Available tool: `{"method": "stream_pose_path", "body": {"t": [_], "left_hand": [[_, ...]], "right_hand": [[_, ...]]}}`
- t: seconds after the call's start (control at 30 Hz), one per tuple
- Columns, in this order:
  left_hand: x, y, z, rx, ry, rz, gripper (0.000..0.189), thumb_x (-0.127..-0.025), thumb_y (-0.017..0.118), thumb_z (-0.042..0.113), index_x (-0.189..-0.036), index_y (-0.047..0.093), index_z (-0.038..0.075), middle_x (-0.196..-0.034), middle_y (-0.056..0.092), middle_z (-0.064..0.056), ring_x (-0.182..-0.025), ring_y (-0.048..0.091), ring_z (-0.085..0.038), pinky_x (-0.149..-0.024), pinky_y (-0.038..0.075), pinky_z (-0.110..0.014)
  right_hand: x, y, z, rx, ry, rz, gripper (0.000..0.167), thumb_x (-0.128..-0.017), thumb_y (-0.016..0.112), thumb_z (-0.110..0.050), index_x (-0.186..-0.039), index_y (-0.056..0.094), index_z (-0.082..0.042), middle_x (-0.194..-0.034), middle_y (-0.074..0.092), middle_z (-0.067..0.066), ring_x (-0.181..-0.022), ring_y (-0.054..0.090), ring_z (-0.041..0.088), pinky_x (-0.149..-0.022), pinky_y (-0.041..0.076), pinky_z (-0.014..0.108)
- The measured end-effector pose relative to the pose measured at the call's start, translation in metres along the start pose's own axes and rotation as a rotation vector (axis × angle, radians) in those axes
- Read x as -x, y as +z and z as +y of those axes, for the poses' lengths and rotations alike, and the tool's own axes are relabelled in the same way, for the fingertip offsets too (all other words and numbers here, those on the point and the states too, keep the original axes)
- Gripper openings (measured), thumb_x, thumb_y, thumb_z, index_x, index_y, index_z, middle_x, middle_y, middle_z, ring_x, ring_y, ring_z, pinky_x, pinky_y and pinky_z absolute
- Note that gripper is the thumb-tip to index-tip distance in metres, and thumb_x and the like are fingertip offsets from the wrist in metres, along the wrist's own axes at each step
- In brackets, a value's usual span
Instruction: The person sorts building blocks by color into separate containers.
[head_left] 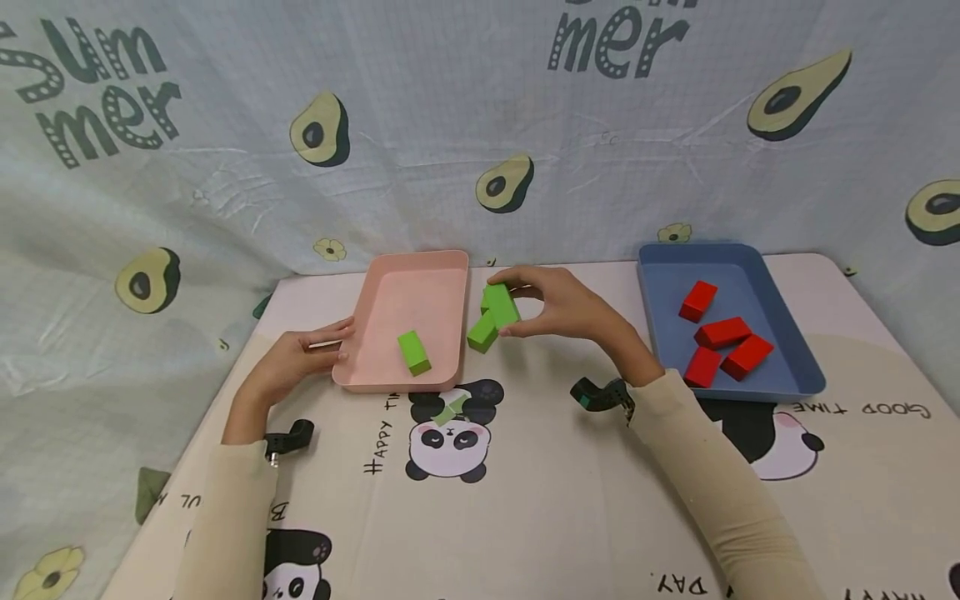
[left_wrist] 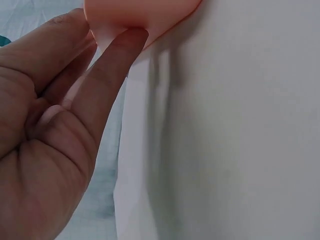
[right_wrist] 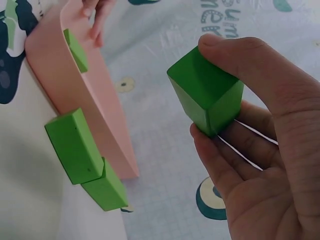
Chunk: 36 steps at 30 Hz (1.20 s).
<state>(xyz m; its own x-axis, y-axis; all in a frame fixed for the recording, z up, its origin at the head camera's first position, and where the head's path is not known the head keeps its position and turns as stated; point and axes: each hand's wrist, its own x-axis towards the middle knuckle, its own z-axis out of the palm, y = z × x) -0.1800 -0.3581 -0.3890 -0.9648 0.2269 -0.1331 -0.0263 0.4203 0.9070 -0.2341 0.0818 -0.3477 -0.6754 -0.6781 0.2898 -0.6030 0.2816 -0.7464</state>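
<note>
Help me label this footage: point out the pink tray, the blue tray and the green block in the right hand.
Pink tray (head_left: 412, 302), head view: on its bare floor.
Blue tray (head_left: 738, 292), head view: on its bare floor.
Held green block (right_wrist: 205, 85), right wrist view: on its largest visible face.

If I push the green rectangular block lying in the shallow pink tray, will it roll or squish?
The green rectangular block probably won't roll, since its faces look flat. Lying on a long side, it would likely slide before tipping. Its straight, crisp edges suggest it's stiff, not squishy.
</note>
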Motion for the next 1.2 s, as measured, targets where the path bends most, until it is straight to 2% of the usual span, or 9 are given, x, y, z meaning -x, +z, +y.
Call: {"method": "stream_pose_path", "body": {"t": [0.13, 0.37, 0.53, 0.67, 0.77, 0.97, 1.2], "left_hand": [[0.0, -0.001, 0.002, -0.058, 0.016, 0.009, 0.056, -0.094, 0.075, 0.015, -0.145, 0.055, 0.001, -0.161, 0.038, -0.011, -0.117, 0.059, 0.006, -0.09, 0.054, -0.017], [0.001, 0.0, 0.002, -0.061, 0.068, 0.036, 0.052, -0.093, 0.076, 0.012, -0.14, 0.058, -0.003, -0.159, 0.042, -0.014, -0.114, 0.063, 0.002, -0.09, 0.056, -0.02], [0.002, 0.001, 0.0, -0.172, 0.121, 0.062, 0.041, -0.094, 0.074, 0.014, -0.131, 0.065, -0.002, -0.156, 0.045, -0.014, -0.115, 0.061, 0.0, -0.09, 0.054, -0.016], [0.001, 0.0, -0.003, -0.232, 0.16, 0.064, 0.031, -0.097, 0.071, 0.018, -0.122, 0.068, 0.0, -0.156, 0.043, -0.012, -0.122, 0.059, -0.008, -0.093, 0.051, -0.013], [0.001, -0.002, -0.006, -0.21, 0.167, 0.06, 0.029, -0.099, 0.069, 0.021, -0.119, 0.068, 0.0, -0.155, 0.044, -0.011, -0.123, 0.059, -0.008, -0.093, 0.051, -0.014], [0.0, -0.006, -0.012, -0.123, 0.167, 0.02, 0.029, -0.1, 0.068, 0.017, -0.121, 0.065, -0.003, -0.156, 0.043, -0.014, -0.117, 0.061, 0.001, -0.092, 0.053, -0.016], [-0.002, -0.008, -0.015, -0.071, 0.131, -0.016, 0.033, -0.099, 0.068, 0.016, -0.124, 0.063, -0.005, -0.159, 0.04, -0.014, -0.116, 0.062, 0.0, -0.089, 0.055, -0.018]], "right_hand": [[0.001, -0.001, 0.002, 0.001, -0.02, -0.01, 0.071, -0.079, 0.09, -0.019, -0.141, 0.058, -0.005, -0.14, 0.059, 0.009, -0.127, 0.06, 0.023, -0.109, 0.047, 0.03], [0.002, -0.003, 0.0, 0.007, -0.027, 0.001, 0.07, -0.079, 0.09, -0.02, -0.14, 0.059, -0.006, -0.14, 0.06, 0.009, -0.127, 0.06, 0.023, -0.108, 0.048, 0.031], [0.001, 0.0, 0.003, -0.006, -0.018, 0.0, 0.071, -0.078, 0.09, -0.018, -0.14, 0.059, -0.005, -0.14, 0.06, 0.01, -0.127, 0.06, 0.023, -0.108, 0.048, 0.03], [0.0, 0.001, 0.005, -0.016, -0.024, 0.009, 0.071, -0.077, 0.091, -0.016, -0.139, 0.059, -0.004, -0.139, 0.061, 0.01, -0.126, 0.061, 0.023, -0.107, 0.049, 0.029], [0.0, 0.001, 0.005, -0.021, -0.026, 0.015, 0.071, -0.076, 0.091, -0.015, -0.139, 0.06, -0.005, -0.138, 0.061, 0.009, -0.124, 0.061, 0.022, -0.105, 0.05, 0.028], [-0.001, 0.002, 0.006, -0.018, -0.017, 0.016, 0.071, -0.077, 0.091, -0.017, -0.139, 0.06, -0.005, -0.138, 0.061, 0.008, -0.123, 0.062, 0.021, -0.105, 0.05, 0.027], [-0.002, 0.003, 0.004, -0.021, -0.015, 0.016, 0.071, -0.077, 0.091, -0.022, -0.139, 0.06, -0.005, -0.139, 0.061, 0.009, -0.123, 0.063, 0.023, -0.104, 0.05, 0.028]]}}
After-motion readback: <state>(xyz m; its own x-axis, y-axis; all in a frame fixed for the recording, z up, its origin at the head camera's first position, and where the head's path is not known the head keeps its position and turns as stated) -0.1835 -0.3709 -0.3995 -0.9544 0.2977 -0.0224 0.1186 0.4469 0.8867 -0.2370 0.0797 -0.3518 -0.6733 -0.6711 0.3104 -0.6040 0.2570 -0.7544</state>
